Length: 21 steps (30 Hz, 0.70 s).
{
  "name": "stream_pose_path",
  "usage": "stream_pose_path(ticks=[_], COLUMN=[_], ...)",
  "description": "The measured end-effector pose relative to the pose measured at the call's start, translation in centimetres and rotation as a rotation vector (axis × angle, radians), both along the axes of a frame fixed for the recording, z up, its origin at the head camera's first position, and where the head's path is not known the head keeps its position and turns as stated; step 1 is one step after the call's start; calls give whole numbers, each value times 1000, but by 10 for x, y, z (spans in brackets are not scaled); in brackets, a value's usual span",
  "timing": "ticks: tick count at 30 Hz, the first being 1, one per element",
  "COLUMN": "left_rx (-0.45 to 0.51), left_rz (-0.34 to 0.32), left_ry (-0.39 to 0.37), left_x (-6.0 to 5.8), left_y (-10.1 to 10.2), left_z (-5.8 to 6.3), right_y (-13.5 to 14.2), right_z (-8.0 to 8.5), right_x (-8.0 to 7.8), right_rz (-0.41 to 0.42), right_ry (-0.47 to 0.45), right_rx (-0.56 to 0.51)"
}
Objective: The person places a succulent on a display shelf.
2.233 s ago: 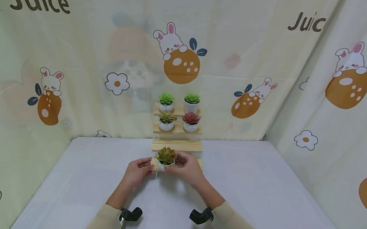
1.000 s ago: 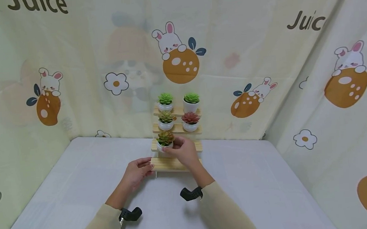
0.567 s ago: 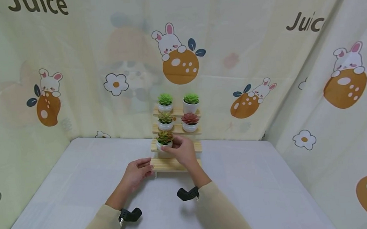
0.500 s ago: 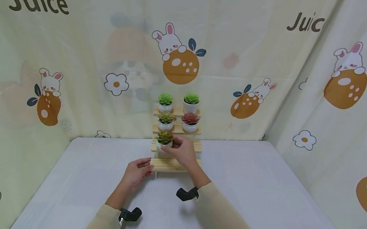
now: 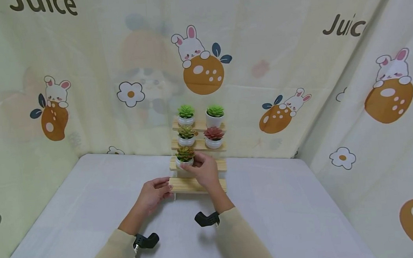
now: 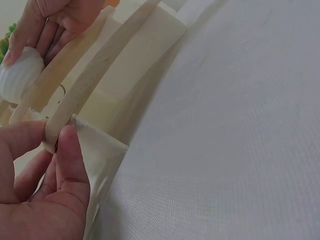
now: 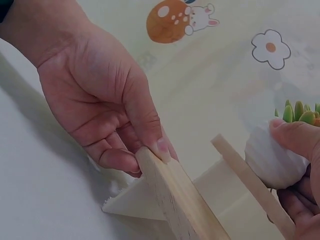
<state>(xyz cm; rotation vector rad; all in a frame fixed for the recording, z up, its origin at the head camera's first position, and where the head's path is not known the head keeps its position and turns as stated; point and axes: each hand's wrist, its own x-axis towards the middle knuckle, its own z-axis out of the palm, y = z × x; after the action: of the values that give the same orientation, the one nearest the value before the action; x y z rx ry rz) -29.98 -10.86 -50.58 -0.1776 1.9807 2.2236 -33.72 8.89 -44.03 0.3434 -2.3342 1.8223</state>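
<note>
A stepped wooden plant stand (image 5: 186,185) rises in the middle of the table. My left hand (image 5: 154,195) pinches the left end of its lowest board; in the left wrist view thumb and fingers (image 6: 70,155) close on that board's end. My right hand (image 5: 206,170) grips a small white pot (image 7: 275,155) from its right side, over the left part of the second board from the bottom (image 5: 223,165). The pot holds a succulent (image 5: 184,153) with green and reddish-brown leaves. In the right wrist view the pot sits right at the board's edge.
Higher up stand a yellow-green succulent (image 5: 186,132), a dark red succulent (image 5: 214,134) and two bright green succulents, left (image 5: 185,111) and right (image 5: 215,111), in white pots. A printed curtain (image 5: 245,63) hangs behind the white-covered table (image 5: 285,203).
My right hand has lifted the potted succulent from the lowest board to the second one, then shifted slightly left. My left hand has kept its hold on the lowest board.
</note>
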Motion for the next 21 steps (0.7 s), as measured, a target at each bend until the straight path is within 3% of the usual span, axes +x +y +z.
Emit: stream_pose_path(ticks=[15, 19, 21], left_rx=[1, -67, -145], left_rz=[0, 5, 5], left_ry=[-4, -21, -11], left_x=[-2, 1, 3], left_y=[1, 0, -4], left_z=[0, 2, 3], right_y=[3, 15, 27], right_z=[3, 0, -2], right_x=[4, 8, 11], right_rz=[-10, 5, 11], right_ry=[-47, -31, 4], right_rx=[-6, -51, -85])
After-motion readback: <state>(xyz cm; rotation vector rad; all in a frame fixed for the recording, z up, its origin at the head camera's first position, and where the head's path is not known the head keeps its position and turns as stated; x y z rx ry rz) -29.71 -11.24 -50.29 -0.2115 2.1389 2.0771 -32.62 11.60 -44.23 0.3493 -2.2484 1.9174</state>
